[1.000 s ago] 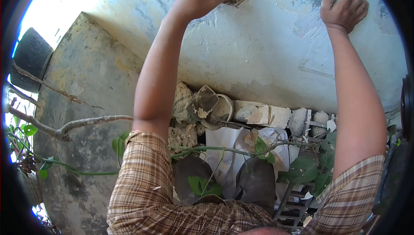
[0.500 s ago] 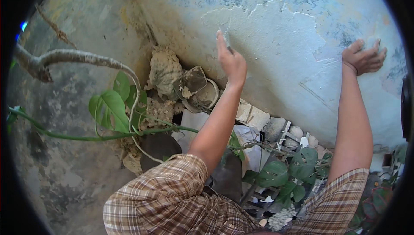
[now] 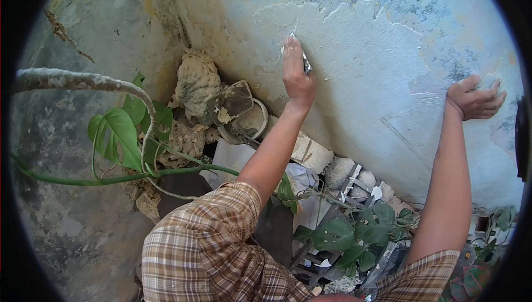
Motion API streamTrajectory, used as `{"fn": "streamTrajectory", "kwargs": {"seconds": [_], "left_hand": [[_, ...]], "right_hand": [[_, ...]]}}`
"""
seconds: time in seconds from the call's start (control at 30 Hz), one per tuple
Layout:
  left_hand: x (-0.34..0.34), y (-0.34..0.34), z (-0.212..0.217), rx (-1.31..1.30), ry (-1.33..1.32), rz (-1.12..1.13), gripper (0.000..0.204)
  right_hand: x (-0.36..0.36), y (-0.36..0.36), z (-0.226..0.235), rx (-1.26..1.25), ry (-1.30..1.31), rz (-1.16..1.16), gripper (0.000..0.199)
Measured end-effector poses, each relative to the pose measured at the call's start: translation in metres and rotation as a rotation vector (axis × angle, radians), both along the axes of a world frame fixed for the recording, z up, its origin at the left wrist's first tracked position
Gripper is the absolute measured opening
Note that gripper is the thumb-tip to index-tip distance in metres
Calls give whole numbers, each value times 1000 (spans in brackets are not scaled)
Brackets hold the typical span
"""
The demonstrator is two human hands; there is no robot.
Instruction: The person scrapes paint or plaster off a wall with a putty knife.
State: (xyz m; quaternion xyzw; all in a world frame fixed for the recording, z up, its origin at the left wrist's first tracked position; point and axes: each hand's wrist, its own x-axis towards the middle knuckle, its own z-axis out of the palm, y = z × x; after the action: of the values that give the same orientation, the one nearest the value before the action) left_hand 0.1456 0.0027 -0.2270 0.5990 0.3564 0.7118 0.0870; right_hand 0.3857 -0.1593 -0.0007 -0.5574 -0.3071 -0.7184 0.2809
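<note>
The left hand (image 3: 297,77) is closed around a small flat-bladed scraper (image 3: 304,62), which sits against the plastered wall (image 3: 354,52) at the lower edge of a pale patch where the coat is cracked and lifting. Only a short grey strip of the blade and a light tip above the fingers show; the handle is hidden in the palm, so its shape cannot be told. The right hand (image 3: 475,100) is well apart from the left, holding nothing, its fingers spread loosely and its palm flat on the wall. Judged from its thin profile, the scraper is light and stiff, with an edge that bites; it is best held by the handle, as here, with fingers kept behind the blade. The loose plaster looks brittle and likely to flake off in dry, sharp chips rather than peel in one piece. At the foot of the wall lies rubble: a lumpy grey sack-like mass (image 3: 195,83), an upturned dirty bucket (image 3: 244,114), broken bricks (image 3: 310,155) and stones. A pale bare branch (image 3: 77,82) and a green vine with broad leaves (image 3: 116,135) cross the left side. Both sleeves are brown plaid, rolled above the elbow
</note>
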Motion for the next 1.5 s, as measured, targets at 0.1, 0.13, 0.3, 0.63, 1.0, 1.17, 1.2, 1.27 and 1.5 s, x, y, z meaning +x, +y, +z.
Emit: {"fn": "streamTrajectory", "kwargs": {"seconds": [0.1,0.13,0.3,0.63,1.0,1.17,1.2,1.27,1.5], "left_hand": [[-4,9,-3,52,47,21,40],[-8,16,-3,47,46,20,40],[-11,17,6,34,9,-6,43],[-4,1,19,-40,-55,-61,43],[-10,17,29,-82,-125,27,46],[0,0,27,-73,-94,-21,53],[-2,5,30,-70,-102,-21,53],[-12,17,35,-55,-73,36,52],[-9,20,39,-108,-191,9,49]], "right_hand": [[4,0,0,-5,-38,-6,55],[3,0,0,-5,-40,-7,54],[5,1,1,-5,-48,-17,53],[8,-1,-5,-20,-38,-13,54],[10,-2,0,-31,-54,-40,53],[13,-1,-3,-15,-64,-47,52],[12,-2,0,-12,-73,-47,52],[12,-4,0,-4,-64,-43,52],[7,-2,1,-19,-48,-17,53]]}}
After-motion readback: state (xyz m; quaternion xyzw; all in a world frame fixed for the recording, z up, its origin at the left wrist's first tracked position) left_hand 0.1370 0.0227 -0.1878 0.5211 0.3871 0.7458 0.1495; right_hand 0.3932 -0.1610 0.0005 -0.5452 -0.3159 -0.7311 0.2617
